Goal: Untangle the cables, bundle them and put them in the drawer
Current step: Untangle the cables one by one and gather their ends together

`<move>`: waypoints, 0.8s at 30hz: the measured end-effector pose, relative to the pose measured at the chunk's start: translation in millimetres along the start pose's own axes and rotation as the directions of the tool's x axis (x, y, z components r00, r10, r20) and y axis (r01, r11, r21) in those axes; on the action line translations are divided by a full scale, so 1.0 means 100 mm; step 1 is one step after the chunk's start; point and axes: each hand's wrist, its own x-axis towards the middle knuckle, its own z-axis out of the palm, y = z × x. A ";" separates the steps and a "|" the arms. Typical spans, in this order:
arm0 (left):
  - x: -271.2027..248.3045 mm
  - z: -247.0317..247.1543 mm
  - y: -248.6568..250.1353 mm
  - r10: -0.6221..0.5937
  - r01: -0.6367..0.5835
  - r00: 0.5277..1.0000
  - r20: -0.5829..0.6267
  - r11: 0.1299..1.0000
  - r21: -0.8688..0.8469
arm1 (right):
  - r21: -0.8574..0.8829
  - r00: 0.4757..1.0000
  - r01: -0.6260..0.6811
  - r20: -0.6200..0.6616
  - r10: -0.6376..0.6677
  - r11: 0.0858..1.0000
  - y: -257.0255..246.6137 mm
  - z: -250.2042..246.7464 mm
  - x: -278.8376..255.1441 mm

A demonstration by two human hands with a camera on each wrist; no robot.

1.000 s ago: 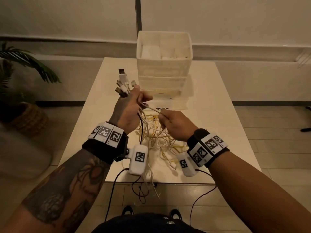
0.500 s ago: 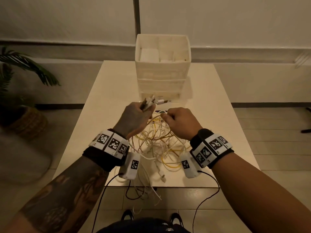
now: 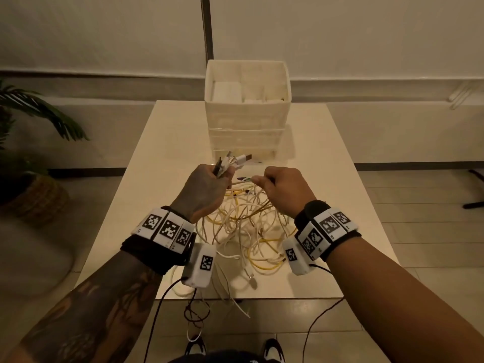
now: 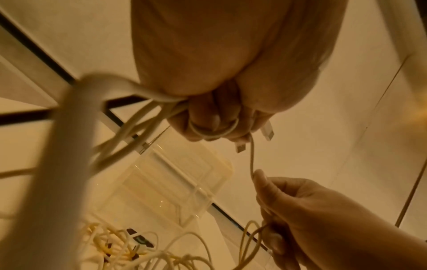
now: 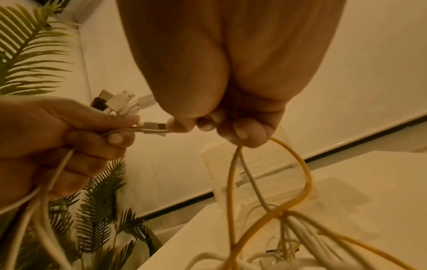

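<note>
A bunch of plugs is clenched in the left hand, the plug ends sticking up and forward past the curled fingers. In the left wrist view one thin white cable is looped round a fingertip and runs down to the right hand. That hand is closed on the cable, pinching it just behind a plug; a yellow cable is also caught in its curled fingers. The two hands are held near each other, apart, above the tangle of cables.

The tangle of white and yellow cables is spread on the near half of the table, between the wrists. Some strands are hung over the near edge of the table, toward the floor. The drawer unit is stood at the middle of the far half, with bare tabletop on both sides of it out to the left and right edges. A low clear drawer is seen at its foot, just beyond the hands. A potted plant is placed on the floor, well apart from the table's left edge.
</note>
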 end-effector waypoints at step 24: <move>0.03 0.21 -0.02 -0.110 0.077 0.994 -0.022 0.812 -0.578 | 0.049 0.958 0.151 0.240 -0.158 0.987 -0.27 0.08 -0.08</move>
